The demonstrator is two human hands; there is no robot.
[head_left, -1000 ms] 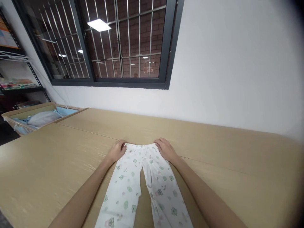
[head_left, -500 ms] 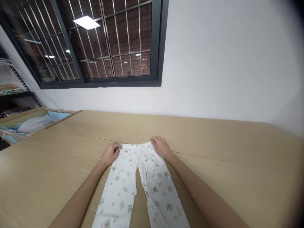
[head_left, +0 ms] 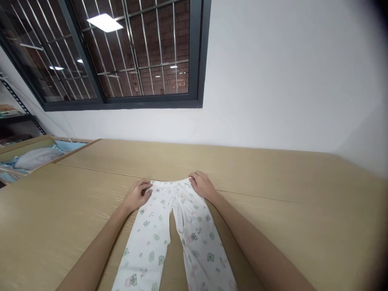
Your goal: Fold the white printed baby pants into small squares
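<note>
A pair of white trousers (head_left: 198, 226) with a green and pink print lies flat, waistband away from me and legs running toward me past the lower edge of view. At the waistband's left corner rests my left hand (head_left: 138, 196), its fingers curved against the cloth edge and the thumb a little apart from them. My right hand (head_left: 202, 186) has the right corner of the waistband between thumb and fingers. The right leg shows a fold along its inner side. Both forearms lie along the outer sides of the trousers.
The trousers lie on a tan work table (head_left: 273, 226) with a seam across it. A wood-edged bin (head_left: 91, 142) with blue and grey cloth is at the left, near dark shelving (head_left: 15, 119). Behind the table rise a white wall (head_left: 273, 81) and a barred window (head_left: 145, 103).
The view has shifted slightly, so the scene sits a little further left and higher. My left thumb has parted a little from its fingers. The trousers stay flat.
</note>
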